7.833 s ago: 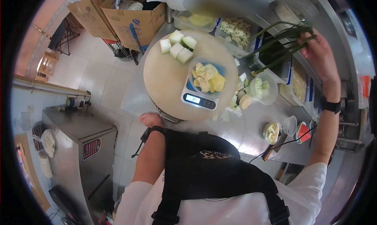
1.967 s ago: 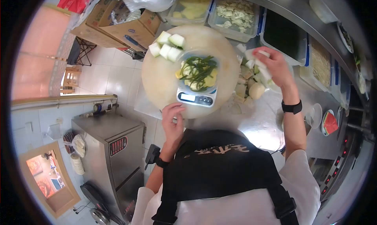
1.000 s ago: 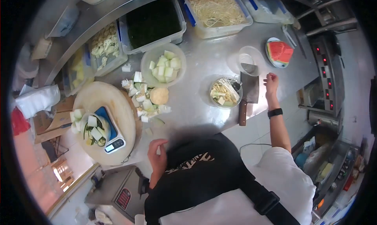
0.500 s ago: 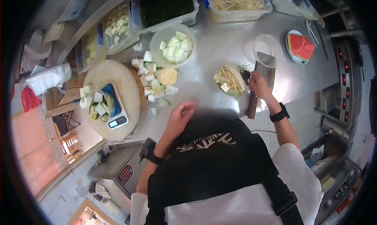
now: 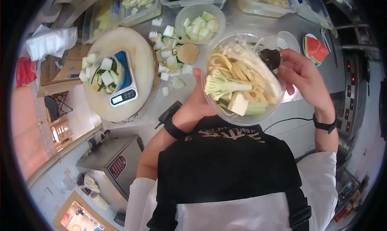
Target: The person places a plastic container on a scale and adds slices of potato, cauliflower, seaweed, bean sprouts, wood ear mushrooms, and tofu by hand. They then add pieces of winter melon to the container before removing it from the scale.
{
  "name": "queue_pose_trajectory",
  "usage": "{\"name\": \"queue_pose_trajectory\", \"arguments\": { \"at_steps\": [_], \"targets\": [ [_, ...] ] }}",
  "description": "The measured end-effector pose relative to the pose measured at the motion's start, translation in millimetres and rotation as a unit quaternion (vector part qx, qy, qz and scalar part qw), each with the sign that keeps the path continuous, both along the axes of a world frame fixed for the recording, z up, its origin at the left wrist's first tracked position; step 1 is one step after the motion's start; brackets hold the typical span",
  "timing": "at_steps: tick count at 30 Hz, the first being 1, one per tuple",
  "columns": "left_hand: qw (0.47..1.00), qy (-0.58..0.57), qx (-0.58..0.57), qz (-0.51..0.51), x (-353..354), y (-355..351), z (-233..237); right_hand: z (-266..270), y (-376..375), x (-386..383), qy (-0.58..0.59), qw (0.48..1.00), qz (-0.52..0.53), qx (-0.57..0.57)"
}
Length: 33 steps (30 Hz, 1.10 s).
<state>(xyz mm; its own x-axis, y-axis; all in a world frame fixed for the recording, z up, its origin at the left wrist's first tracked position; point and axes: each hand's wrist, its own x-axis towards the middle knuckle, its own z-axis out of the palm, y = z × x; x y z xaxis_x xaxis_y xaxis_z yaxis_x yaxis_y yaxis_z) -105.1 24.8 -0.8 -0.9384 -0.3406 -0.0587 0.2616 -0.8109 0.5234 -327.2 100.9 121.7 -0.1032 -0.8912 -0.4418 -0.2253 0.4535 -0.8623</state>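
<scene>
Lifted close to the camera is a clear plastic bowl (image 5: 242, 120) of mixed vegetables. In it lie tofu-skin strips (image 5: 236, 69), a cauliflower floret (image 5: 223, 86), a white tofu cube (image 5: 238, 104), a pale green chunk (image 5: 256, 108) and thin white enoki mushrooms (image 5: 258, 61). My left hand (image 5: 199, 100) grips the bowl's left side, its fingers partly hidden beneath. At the right rim, my right hand (image 5: 300, 73) has its fingers closed on a dark wood ear mushroom (image 5: 270, 59). The bowl hides the knife.
A digital scale (image 5: 123, 96) with a bowl of vegetables stands on a round chopping board (image 5: 141, 57) at left. Cut pieces (image 5: 171, 61) lie beside a bowl of green chunks (image 5: 201, 27). Tubs (image 5: 264, 5) line the back; watermelon (image 5: 316, 49) sits at right.
The vegetable bowl has come up from the counter towards the camera, now in my left hand. My right hand has risen with it, staying by the wood ear. The view has shifted slightly.
</scene>
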Motion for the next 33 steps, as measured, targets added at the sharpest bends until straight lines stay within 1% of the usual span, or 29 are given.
{"name": "queue_pose_trajectory", "arguments": {
  "at_steps": [1,3,4,5,6,7,8,9,10,12,13,15,16,17,18,20,23,26,28,29,30,31,32,33],
  "targets": [
    [1.0,0.004,-0.027,0.006,4,2,2,6,2,2,0.023,1.0,0.0,-0.018],
    [0.996,0.076,0.049,0.008,12,5,2,23,3,11,0.048,0.998,0.0,-0.034],
    [0.99,0.112,0.088,0.005,15,7,4,35,1,19,0.232,0.962,0.02,-0.145],
    [0.994,0.112,0.011,0.001,19,5,11,46,0,28,0.405,0.879,0.038,-0.251],
    [0.994,0.103,0.022,-0.003,19,8,22,57,0,37,0.406,0.878,0.039,-0.251],
    [0.995,0.093,0.034,-0.007,18,10,33,67,2,47,0.361,0.88,0.126,-0.281],
    [0.995,0.084,0.045,-0.011,18,12,45,68,1,58,0.339,0.877,0.169,-0.297],
    [0.988,0.124,0.092,-0.026,15,14,47,70,0,69,0.315,0.872,0.211,-0.31],
    [0.985,0.13,0.112,-0.029,16,14,52,62,-2,83,0.323,0.831,0.251,-0.377],
    [0.978,0.143,0.151,-0.036,18,13,60,56,-4,96,0.33,0.782,0.29,-0.442],
    [0.977,0.14,0.155,-0.046,22,15,62,55,-4,100,0.357,0.777,0.281,-0.435],
    [0.967,0.198,0.149,-0.063,24,17,58,59,-4,102,0.383,0.771,0.276,-0.428],
    [0.96,0.226,0.146,-0.071,25,17,56,65,-4,100,0.382,0.782,0.283,-0.403],
    [0.968,0.189,0.153,-0.069,27,19,60,68,-3,99,0.381,0.787,0.288,-0.391],
    [0.969,0.181,0.156,-0.071,28,20,61,72,-3,98,0.379,0.792,0.292,-0.378],
    [0.97,0.165,0.162,-0.075,29,21,63,73,-2,99,0.387,0.804,0.262,-0.367],
    [0.981,0.136,0.128,-0.049,30,23,69,71,0,100,0.382,0.819,0.221,-0.367],
    [0.97,0.165,0.164,-0.069,28,27,65,65,2,97,0.36,0.828,0.207,-0.376],
    [0.985,0.134,0.098,-0.039,30,29,66,66,3,94,0.35,0.829,0.208,-0.384],
    [0.989,0.124,0.075,-0.029,30,30,62,70,3,91,0.339,0.822,0.25,-0.383],
    [0.978,0.167,0.117,-0.055,30,29,46,72,4,89,0.335,0.816,0.272,-0.385],
    [0.97,0.189,0.134,-0.066,33,27,42,73,6,87,0.33,0.81,0.294,-0.386],
    [0.963,0.211,0.152,-0.078,36,26,37,71,10,87,0.312,0.824,0.25,-0.401],
    [0.97,0.153,0.15,-0.115,43,27,39,71,11,89,0.302,0.83,0.228,-0.41]
  ]
}}
